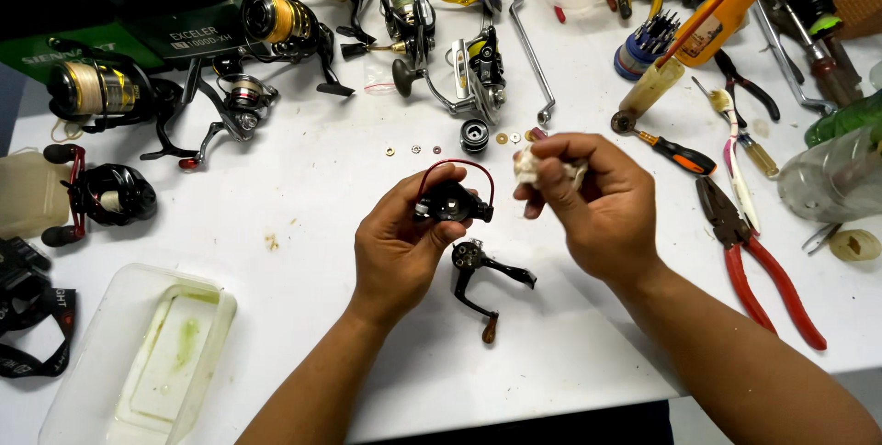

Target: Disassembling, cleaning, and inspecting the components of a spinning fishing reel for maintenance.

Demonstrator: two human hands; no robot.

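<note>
My left hand [401, 243] grips a small black fishing reel rotor with a red bail wire [452, 197] just above the white table. My right hand [593, 202] pinches a crumpled whitish wad of tissue or cloth [529, 168] close to the right of that part. A black reel body with its crank handle [478, 275] lies on the table between and below my hands. A row of tiny washers [412, 148], a black spool [475, 135] and gold washers [507, 138] lie beyond my hands.
Several spinning reels [276, 27] crowd the far left and back. A clear plastic tray [147, 358] sits at front left. Red-handled pliers [758, 266], screwdrivers [675, 153], an orange bottle [726, 13] and a wrench [533, 55] lie at right.
</note>
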